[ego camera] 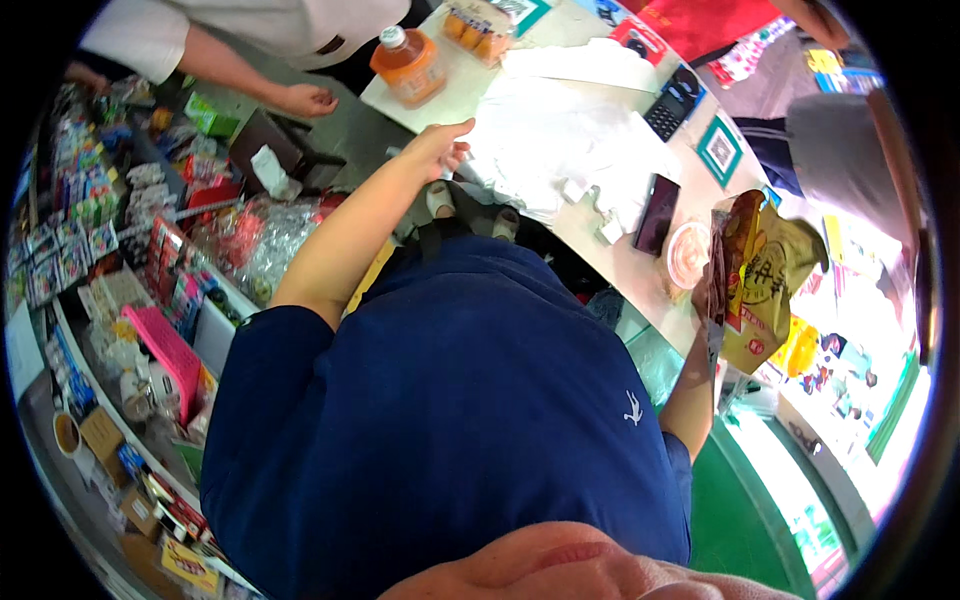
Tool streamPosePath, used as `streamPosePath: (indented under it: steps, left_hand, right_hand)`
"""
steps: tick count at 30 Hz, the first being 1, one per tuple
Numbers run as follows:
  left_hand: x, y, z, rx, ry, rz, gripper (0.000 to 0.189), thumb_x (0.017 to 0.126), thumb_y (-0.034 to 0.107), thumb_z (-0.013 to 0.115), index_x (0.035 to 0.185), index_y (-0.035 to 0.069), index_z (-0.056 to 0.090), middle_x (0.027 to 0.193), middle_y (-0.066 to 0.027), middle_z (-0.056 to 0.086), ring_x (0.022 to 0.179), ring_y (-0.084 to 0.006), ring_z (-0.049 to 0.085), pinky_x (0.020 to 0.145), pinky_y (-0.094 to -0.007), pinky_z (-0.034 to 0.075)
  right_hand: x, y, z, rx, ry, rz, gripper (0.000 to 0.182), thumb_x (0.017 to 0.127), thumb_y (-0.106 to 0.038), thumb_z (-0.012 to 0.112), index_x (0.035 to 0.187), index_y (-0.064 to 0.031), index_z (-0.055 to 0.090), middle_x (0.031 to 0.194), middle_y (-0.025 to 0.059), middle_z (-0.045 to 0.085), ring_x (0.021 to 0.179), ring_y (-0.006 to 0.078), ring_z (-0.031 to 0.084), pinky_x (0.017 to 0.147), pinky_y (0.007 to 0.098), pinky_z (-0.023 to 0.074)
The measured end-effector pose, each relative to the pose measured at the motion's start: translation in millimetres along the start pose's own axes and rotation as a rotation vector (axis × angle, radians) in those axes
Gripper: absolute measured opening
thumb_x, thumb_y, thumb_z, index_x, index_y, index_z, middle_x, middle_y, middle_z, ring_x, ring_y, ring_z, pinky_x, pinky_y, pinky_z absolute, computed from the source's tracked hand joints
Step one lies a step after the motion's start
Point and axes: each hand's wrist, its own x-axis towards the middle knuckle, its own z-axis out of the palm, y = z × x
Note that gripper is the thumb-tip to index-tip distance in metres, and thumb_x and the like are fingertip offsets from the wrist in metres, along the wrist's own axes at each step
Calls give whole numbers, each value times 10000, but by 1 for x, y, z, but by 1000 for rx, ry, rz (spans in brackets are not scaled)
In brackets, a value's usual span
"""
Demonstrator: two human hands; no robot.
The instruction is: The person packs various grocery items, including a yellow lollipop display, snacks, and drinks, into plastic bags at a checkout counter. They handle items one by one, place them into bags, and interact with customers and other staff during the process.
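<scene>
My left hand (pixel 436 150) is stretched forward over the near edge of a table (pixel 626 259). Its thumb points out and the fingers are loosely bent beside a pile of white plastic bags (pixel 547 139); nothing shows in its grasp. On the right, my right hand (pixel 701 300) grips a gold snack package (pixel 776 292) together with a brown and yellow package (pixel 739 247). The packages hide most of that hand. Below them, on the table, sits a round clear-lidded tub (pixel 688 255). A dark smartphone (pixel 657 214) lies next to it.
An orange juice bottle (pixel 409 67) and a pack of orange food (pixel 476 30) stand at the table's far left. A keypad device (pixel 671 105) and a QR stand (pixel 720 150) line the far side. Another person's hand (pixel 307 100) is nearby. Crowded goods shelves (pixel 82 180) fill the left.
</scene>
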Motion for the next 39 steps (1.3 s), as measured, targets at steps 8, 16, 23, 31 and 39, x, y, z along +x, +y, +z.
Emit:
streamPosePath:
  steps: [8,16,23,31,39]
  left_hand:
    - [-269,23,16,247,-59,381,565,876,81,525,1396,60,308,1219,-125,491,672,-99,510,547,-225,438]
    - [-384,64,126,-175,-124,539,636,823,24,532,1390,57,247,1302,-263,417,790,-350,632,664,-402,535]
    - [-396,46,144,40,-265,667,623,819,19,519,1386,54,263,1286,-241,430,792,-301,614,686,-379,521]
    - [-368,32,152,192,-515,739,609,815,15,503,1381,51,281,1268,-216,446,795,-246,592,711,-353,505]
    - [-311,22,190,282,-803,771,597,811,10,488,1376,48,300,1249,-191,462,798,-190,571,735,-327,490]
  right_hand:
    - [123,-26,90,-105,-37,-334,547,848,-226,595,1320,-35,394,1226,114,532,1050,215,557,905,351,464]
    - [184,-36,126,364,-336,-308,517,877,-227,550,1333,-53,379,1255,116,509,1079,226,539,918,367,456]
    - [181,-30,132,960,-746,-240,492,902,-227,511,1345,-69,367,1280,118,488,1104,235,523,929,381,450]
    - [132,-42,93,730,-318,-514,475,913,-158,488,1368,-116,358,1298,105,472,1126,238,509,954,371,434]
    - [73,-71,125,-1190,461,-911,464,818,-39,546,1277,-81,495,1138,127,595,1043,244,594,872,308,486]
